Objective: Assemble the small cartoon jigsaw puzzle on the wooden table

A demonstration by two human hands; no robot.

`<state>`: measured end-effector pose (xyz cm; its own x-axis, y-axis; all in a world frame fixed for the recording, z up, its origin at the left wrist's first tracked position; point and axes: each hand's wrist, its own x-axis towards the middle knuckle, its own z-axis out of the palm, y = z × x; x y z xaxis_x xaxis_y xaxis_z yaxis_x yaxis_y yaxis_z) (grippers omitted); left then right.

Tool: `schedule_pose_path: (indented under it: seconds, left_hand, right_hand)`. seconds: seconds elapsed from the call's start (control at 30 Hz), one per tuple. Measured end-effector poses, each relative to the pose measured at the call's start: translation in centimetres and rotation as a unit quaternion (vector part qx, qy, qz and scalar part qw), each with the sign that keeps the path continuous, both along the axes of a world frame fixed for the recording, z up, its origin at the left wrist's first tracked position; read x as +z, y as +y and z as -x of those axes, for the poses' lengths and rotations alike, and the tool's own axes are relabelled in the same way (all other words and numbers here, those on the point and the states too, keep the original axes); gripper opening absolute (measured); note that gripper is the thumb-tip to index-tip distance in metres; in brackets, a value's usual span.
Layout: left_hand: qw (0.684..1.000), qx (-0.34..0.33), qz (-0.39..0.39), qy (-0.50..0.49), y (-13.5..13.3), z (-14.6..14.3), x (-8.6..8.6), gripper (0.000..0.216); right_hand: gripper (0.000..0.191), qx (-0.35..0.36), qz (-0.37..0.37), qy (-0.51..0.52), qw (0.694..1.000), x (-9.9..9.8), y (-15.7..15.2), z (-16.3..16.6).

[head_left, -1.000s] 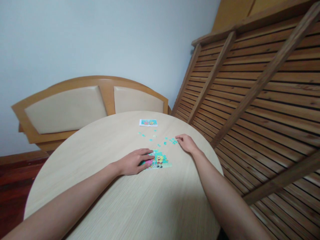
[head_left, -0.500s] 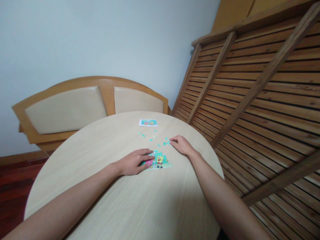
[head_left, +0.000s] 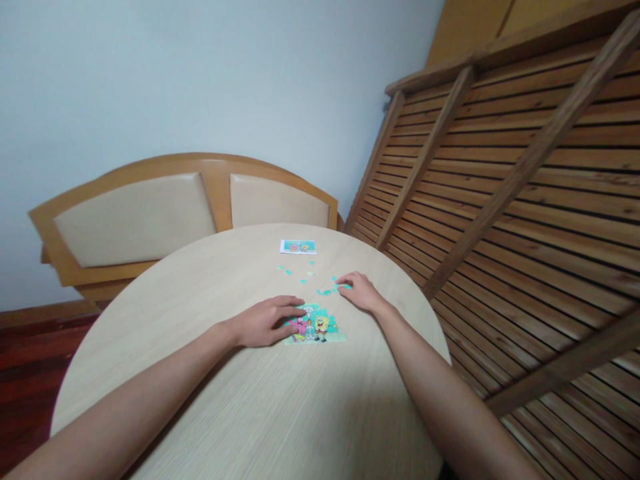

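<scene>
A partly assembled cartoon jigsaw puzzle [head_left: 321, 328] lies on the table, its top and right edges uneven. My left hand [head_left: 267, 321] rests at its left side, with fingers stretched out over the puzzle's upper left part and hiding some of it. My right hand [head_left: 361, 291] is low over the table, up and to the right of the puzzle. Its thumb and forefinger are apart, and teal puzzle pieces show beside and between their tips. Several more loose teal pieces [head_left: 327, 293] lie just left of those fingertips.
A small picture card [head_left: 299, 247] with a similar cartoon scene lies towards the table's far edge. Scattered puzzle pieces [head_left: 288, 272] lie between card and puzzle. Behind the round table [head_left: 210, 413] stands a padded headboard [head_left: 135, 212]; a slatted wooden frame [head_left: 500, 220] leans on the right.
My left hand has drawn slightly left and up, uncovering more of the puzzle's pink figure. My right thumb and forefinger have moved slightly left among the loose pieces, and some pieces have shifted.
</scene>
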<state>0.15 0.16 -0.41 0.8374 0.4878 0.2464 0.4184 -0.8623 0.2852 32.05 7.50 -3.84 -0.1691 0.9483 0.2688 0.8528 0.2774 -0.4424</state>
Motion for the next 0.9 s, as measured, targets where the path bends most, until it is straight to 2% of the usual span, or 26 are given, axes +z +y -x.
schedule_pose_path:
  seconds: [0.1,0.23,0.57,0.77,0.9]
  left_hand:
    - [1.000,0.021,0.000,-0.001,0.7,1.0,0.3,0.040]
    - [1.000,0.018,-0.005,0.002,1.2,1.7,0.3,0.041]
    - [0.999,-0.027,-0.016,0.006,0.3,0.7,0.0,0.049]
    - [0.999,-0.021,-0.026,0.018,0.2,0.6,0.2,0.045]
    - [0.999,-0.016,-0.027,0.027,0.1,0.5,0.4,0.043]
  right_hand:
    - [0.025,-0.008,0.011,0.013,1.000,-0.2,0.4,0.0]
    - [0.023,-0.013,0.009,0.032,0.999,-0.8,1.0,-0.4]
    - [0.020,0.038,0.030,0.146,0.988,-1.2,1.0,-0.4]
    - [0.015,0.062,0.045,0.200,0.977,0.1,-0.1,0.2]
    - [0.026,0.121,0.062,0.237,0.962,1.9,-1.8,1.7]
